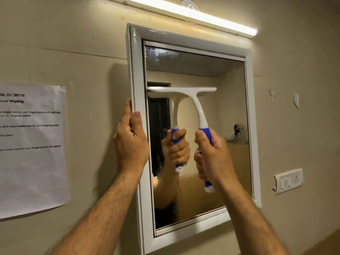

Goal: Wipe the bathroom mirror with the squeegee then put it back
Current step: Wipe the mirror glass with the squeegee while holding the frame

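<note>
right hand (214, 155) grips squeegee (195, 105) on mirror (230, 107); left hand (131, 142) holds frame (135, 74).

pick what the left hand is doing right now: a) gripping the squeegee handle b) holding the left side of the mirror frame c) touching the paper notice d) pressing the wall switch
b: the left hand holds the left side of the white mirror frame, while the right hand grips the squeegee.
</note>
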The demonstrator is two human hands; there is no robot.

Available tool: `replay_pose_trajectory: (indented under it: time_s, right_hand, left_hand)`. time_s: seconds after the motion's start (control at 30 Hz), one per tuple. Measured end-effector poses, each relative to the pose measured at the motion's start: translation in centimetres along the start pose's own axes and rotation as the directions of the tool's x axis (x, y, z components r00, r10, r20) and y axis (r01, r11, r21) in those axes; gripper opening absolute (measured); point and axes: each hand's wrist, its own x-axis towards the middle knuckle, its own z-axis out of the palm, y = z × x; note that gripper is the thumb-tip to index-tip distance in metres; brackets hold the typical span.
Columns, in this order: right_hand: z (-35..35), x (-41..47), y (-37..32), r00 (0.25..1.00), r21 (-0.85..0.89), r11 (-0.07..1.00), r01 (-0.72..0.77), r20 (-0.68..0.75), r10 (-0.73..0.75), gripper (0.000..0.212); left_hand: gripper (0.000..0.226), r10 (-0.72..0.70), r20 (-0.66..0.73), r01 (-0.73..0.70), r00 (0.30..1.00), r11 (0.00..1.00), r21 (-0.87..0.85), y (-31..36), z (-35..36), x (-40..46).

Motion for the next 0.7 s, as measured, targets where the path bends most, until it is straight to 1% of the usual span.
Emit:
replay_pose_trajectory:
  time_s: [0.1, 0.2, 0.23, 0.33, 0.4, 0.5, 0.7]
  right_hand:
    - [-0.5, -2.9, 3.6, 0.998, 0.021, 0.998, -0.056, 0.007, 0.056, 0.025]
    - [0.2, -5.6, 5.9, 0.991, 0.023, 0.992, -0.126, -0.035, 0.127, 0.026]
    - [0.4, -5.7, 6.0, 0.991, 0.016, 0.992, -0.124, -0.047, 0.125, 0.027]
    - [0.2, -4.1, 4.5, 0.997, -0.047, 0.997, -0.06, -0.048, 0.058, 0.029]
    - [0.0, -2.9, 2.5, 0.996, -0.023, 0.996, -0.086, -0.027, 0.086, 0.027]
    - [-0.3, -2.5, 1.4, 0.992, -0.005, 0.992, -0.125, -0.013, 0.125, 0.028]
    - [-0.4, -6.7, 5.1, 0.981, 0.038, 0.981, -0.192, -0.027, 0.193, 0.029]
  left_hand:
    - [0.048, 0.007, 0.013, -0.007, 1.0, 1.0, -0.001, -0.2, 0.0, 0.1]
    - [0.052, 0.027, 0.033, -0.027, 0.999, 1.0, -0.014, -0.5, 0.0, 0.1]
    - [0.052, 0.025, 0.03, -0.025, 0.999, 1.0, -0.009, -0.5, 0.0, 0.1]
    - [0.046, 0.025, 0.011, -0.025, 1.0, 1.0, 0.006, -0.3, 0.0, 0.1]
    - [0.045, 0.014, 0.026, -0.015, 1.0, 0.999, 0.035, -0.1, 0.0, -0.1]
    - [0.046, -0.017, 0.033, 0.016, 0.999, 0.999, 0.029, -0.4, -0.1, -0.7]
    - [0.046, -0.004, 0.025, 0.003, 1.0, 1.0, 0.03, -1.0, -0.4, -1.8]
